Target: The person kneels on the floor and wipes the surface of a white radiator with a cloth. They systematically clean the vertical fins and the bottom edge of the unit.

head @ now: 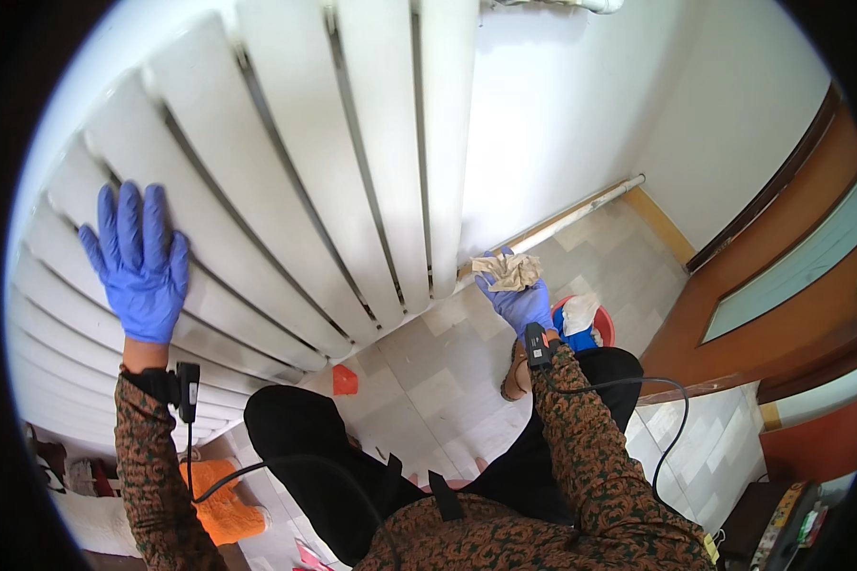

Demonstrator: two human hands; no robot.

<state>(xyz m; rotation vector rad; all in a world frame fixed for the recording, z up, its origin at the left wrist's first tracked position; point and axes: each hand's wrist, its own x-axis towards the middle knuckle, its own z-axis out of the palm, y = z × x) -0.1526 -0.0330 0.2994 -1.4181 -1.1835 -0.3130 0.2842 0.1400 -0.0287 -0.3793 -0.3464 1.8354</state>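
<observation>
My left hand (pixel 143 268), in a blue-purple disposable glove, lies flat against the white radiator (pixel 293 171) with its fingers extended. It holds nothing. At the radiator's right end, low down, my right hand (pixel 523 305) wears a matching glove. A crumpled beige cloth or paper wipe (pixel 508 272) sits in its palm and hides most of the fingers. Dark gaps run between the radiator's upright columns. Both wrists carry a black strapped device with a cable.
A white pipe (pixel 578 214) runs along the wall's foot. Beyond my right wrist stands a red bin (pixel 604 325) with crumpled and blue material inside. An orange-red scrap (pixel 344 380) lies on the tiled floor (pixel 428 371). A brown door (pixel 778 300) is at right; orange fabric (pixel 225 499) is lower left.
</observation>
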